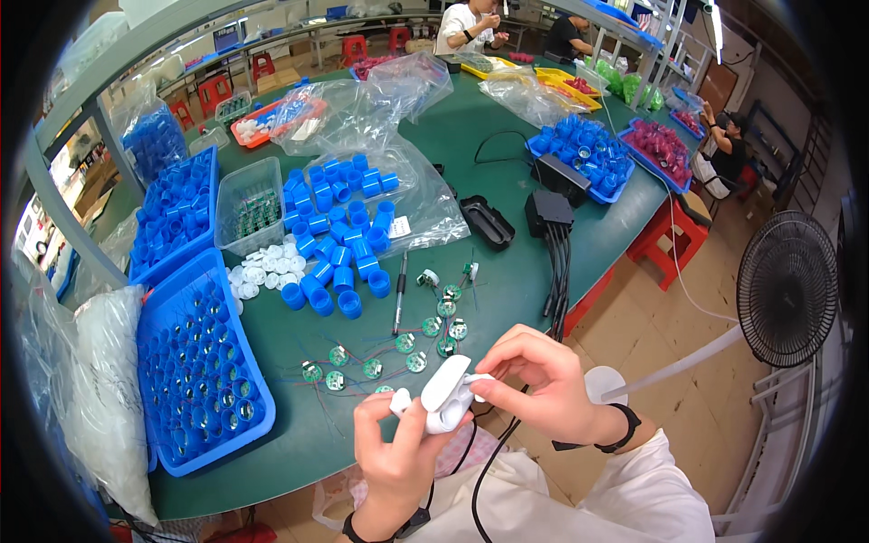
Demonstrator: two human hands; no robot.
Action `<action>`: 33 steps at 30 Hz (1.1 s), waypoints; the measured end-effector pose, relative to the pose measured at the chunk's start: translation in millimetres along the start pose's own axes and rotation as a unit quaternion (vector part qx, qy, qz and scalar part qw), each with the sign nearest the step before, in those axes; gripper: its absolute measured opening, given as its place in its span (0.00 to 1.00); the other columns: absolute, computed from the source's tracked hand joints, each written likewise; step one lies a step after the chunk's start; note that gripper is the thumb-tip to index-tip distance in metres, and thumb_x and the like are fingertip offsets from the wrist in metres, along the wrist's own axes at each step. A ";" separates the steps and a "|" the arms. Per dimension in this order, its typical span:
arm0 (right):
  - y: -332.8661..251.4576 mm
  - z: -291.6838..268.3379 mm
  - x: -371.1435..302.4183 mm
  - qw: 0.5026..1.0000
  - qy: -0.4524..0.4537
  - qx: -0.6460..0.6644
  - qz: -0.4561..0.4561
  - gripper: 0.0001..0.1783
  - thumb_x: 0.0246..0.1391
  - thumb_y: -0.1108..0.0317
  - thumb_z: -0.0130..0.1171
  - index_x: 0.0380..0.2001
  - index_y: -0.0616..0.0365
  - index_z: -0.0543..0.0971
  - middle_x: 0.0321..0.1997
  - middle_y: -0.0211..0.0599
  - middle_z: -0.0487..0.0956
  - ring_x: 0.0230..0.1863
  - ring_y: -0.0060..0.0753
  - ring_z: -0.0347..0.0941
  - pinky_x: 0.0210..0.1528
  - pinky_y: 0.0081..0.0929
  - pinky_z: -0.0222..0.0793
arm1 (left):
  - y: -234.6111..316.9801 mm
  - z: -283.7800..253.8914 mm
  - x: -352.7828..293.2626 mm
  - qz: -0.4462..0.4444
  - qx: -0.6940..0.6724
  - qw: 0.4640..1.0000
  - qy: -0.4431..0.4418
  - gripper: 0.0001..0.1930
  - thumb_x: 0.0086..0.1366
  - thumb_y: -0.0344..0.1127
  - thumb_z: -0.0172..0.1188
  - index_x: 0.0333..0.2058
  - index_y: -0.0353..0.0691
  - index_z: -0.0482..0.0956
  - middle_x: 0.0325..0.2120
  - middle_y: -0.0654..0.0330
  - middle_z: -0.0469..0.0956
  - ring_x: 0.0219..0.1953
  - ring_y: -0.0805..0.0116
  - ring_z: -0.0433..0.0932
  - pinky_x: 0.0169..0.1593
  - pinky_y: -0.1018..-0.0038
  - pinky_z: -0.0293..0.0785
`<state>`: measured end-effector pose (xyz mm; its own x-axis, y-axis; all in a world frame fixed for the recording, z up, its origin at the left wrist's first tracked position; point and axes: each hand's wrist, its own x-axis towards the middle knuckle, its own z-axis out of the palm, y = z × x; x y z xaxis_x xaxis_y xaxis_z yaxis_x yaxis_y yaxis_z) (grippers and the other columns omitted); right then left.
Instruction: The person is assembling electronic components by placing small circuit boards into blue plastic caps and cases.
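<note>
In front of me, over the table's near edge, my left hand (398,448) is closed round a small white earbud case (447,385) with its lid up. A rounded white piece (401,402), which looks like an earbud, shows between the fingers of that hand. My right hand (543,385) pinches a small white earbud (477,384) at the case's right side; the fingertips partly cover it. Just beyond the hands lie several round green circuit boards (415,362) with thin wires. A black pen (399,294) lies behind them.
Blue plastic caps (340,253) and white discs (272,268) lie loose on the green table (507,281). Filled blue trays (258,385) line the left. A black open case (486,223) and cables (558,262) lie beyond my hands. A fan (786,288) stands right. Other people sit farther off.
</note>
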<state>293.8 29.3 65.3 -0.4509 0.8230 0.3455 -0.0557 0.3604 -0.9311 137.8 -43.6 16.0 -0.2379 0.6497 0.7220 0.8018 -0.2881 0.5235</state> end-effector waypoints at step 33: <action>25.6 -10.8 1.5 0.967 -0.232 -0.042 -0.095 0.20 0.47 0.78 0.59 0.47 0.63 0.76 0.45 0.39 0.74 0.43 0.32 0.73 0.40 0.23 0.69 | -0.3 -14.9 -7.9 -0.278 -0.619 0.699 -0.226 0.24 0.57 0.41 0.65 0.45 0.29 0.72 0.44 0.59 0.65 0.47 0.69 0.66 0.50 0.75 0.63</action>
<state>301.3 44.4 43.2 -0.7915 0.4608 0.4014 -0.1123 0.5360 -0.8367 131.4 -59.1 16.9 0.0974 0.9787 0.1807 -0.5014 -0.1086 0.8584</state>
